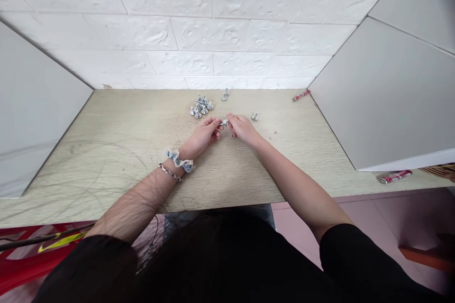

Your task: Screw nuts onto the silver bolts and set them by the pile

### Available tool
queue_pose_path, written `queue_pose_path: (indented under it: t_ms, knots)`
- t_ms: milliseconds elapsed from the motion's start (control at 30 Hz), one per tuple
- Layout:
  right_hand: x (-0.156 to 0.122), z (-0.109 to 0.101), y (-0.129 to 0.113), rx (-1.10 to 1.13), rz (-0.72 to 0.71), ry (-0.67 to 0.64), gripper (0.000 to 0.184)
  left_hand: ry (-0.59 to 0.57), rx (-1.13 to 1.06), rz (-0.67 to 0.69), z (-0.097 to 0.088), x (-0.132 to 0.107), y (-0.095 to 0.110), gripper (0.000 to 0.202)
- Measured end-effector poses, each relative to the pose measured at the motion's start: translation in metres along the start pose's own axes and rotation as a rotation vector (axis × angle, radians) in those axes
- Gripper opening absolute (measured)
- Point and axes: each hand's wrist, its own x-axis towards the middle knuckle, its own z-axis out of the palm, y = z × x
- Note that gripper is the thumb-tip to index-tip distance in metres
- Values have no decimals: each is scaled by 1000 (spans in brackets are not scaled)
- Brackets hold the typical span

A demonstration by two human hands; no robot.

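Note:
Above the middle of the board, my left hand [207, 133] pinches a small silvery bolt [223, 123] with a wide round end. My right hand [242, 128] closes its fingers on the other end of this bolt, so the two hands nearly meet. Just beyond the left hand lies a pile of similar silvery bolts [201, 105] with flat round bases. A pair of them [224, 96] stands farther back near the wall. One single bolt [255, 116] rests to the right of my right hand.
Pale wood-grain tabletop [142, 170] runs under my arms. A white brick-patterned wall [192, 32] closes off the back, with white panels [394, 80] at both sides. Red-and-silver cylinders lie by the right panel: one far [301, 95], one near [395, 177]. Dark specks are scattered beside the pile.

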Motion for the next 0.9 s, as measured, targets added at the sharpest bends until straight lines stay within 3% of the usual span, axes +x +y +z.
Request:
queue_pose_path:
  t_ms: [200,500,567,767,900]
  knots:
    - [1,-1,5,-116,-142,-93,46,-7,3,14,0,0,0,15]
    - [2,3,6,32,-131,-65,8,-20,2,11,-1,0,-1,14]
    - [1,3,5,51,-106,-26,12,-19,7,11,0,0,0,14]
    - [-1,1,2,-89,-69,-27,55,-7,10,6,1,-2,1,13]
    - [0,0,3,-133,-105,-40,57,-18,8,20,0,-1,0,14]
